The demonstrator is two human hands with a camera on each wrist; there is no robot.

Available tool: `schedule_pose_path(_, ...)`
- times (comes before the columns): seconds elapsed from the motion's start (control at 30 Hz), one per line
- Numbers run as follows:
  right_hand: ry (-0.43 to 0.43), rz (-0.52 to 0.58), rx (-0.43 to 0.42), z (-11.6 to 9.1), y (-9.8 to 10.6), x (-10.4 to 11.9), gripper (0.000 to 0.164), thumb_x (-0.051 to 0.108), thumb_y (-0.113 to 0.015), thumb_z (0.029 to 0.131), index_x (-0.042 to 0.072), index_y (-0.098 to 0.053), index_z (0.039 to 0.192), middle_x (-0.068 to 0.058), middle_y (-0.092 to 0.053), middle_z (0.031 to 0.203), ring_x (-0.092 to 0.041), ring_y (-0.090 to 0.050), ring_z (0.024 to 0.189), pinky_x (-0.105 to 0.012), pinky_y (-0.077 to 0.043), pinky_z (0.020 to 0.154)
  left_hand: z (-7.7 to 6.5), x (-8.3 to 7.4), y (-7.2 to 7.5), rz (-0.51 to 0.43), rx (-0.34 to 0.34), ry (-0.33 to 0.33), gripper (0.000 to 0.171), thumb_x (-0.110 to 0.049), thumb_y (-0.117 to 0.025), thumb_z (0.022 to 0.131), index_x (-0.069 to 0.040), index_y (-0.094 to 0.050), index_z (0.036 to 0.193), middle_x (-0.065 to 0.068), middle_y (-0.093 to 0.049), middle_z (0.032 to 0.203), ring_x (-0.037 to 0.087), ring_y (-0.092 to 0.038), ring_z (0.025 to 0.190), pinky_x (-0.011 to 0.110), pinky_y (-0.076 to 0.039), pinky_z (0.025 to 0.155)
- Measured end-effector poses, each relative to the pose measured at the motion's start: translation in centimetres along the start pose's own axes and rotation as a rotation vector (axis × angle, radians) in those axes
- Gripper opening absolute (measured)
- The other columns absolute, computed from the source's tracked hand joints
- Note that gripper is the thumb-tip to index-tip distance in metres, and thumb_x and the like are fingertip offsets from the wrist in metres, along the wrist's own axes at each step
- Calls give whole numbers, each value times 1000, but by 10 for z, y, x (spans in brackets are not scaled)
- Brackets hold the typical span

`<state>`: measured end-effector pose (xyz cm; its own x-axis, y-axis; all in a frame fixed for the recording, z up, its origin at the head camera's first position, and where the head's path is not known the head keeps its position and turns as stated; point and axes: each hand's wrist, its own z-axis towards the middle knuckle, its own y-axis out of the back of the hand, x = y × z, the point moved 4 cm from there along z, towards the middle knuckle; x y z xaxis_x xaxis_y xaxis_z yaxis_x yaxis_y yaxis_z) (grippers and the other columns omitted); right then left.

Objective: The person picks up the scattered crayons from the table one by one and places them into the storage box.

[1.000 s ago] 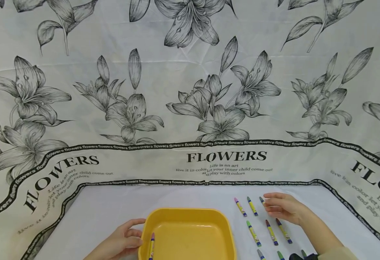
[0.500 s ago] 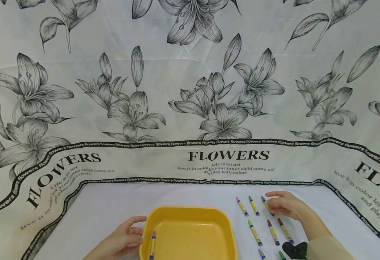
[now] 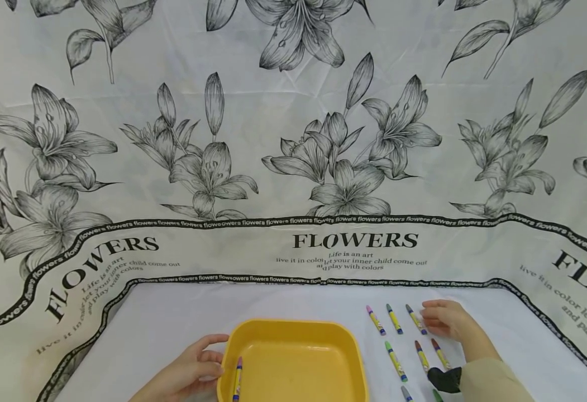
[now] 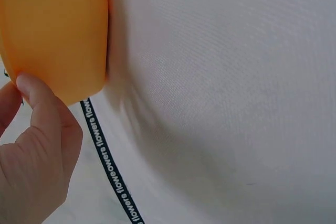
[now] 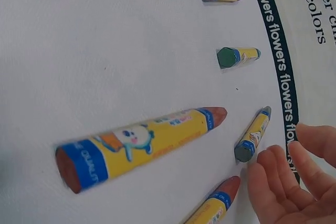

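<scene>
On white cloth (image 3: 172, 312), a tray (image 3: 293, 371) is touched by the relaxed left hand (image 3: 195, 364); lower right, a grey-tipped crayon (image 3: 416, 320) is flanked by the unclenched right hand (image 3: 446, 320).

The right arm (image 3: 483, 347) has a light tan sleeve (image 3: 491, 381). A lumpy black thing (image 3: 444, 379) sits by its end, too dark to name. The left hand (image 3: 192, 365) and right hand (image 3: 448, 320) are bare.

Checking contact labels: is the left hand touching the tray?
Touching: in the left wrist view, the left hand meets the tray, a fingertip against its edge.
</scene>
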<state>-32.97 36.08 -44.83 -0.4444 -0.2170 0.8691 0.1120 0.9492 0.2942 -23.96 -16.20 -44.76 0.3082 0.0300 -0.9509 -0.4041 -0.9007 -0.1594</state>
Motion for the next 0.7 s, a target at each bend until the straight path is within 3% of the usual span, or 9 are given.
schedule_pose_path(0.3, 34, -130, -50, 8, -9, -4, 45, 5, -63, 82, -13, -46, 120, -7, -60, 76, -15, -56, 66, -26, -51, 61, 4, 1, 3, 40, -59, 30, 66, 5, -60, 81, 1, -27, 139, 8, -56, 93, 16, -56, 79, 30, -52, 72)
schedule_pose_path(0.5, 75, -252, -148, 17, -16, -11, 39, 6, -66, 76, -12, -54, 108, -8, -55, 71, -16, -50, 61, -27, -47, 54, 5, 3, 3, 31, -63, 44, 65, 5, -59, 82, 0, -28, 139, 7, -55, 92, 16, -55, 78, 29, -52, 71)
schedule_pose_path(0.7, 92, -411, -222, 15, -25, -9, 38, 6, -68, 71, -7, -54, 105, -14, -55, 80, -19, -49, 61, -28, -43, 51, 3, 2, 2, 14, -40, 31, 65, 5, -59, 82, 1, -27, 138, 8, -55, 93, 16, -56, 79, 29, -52, 71)
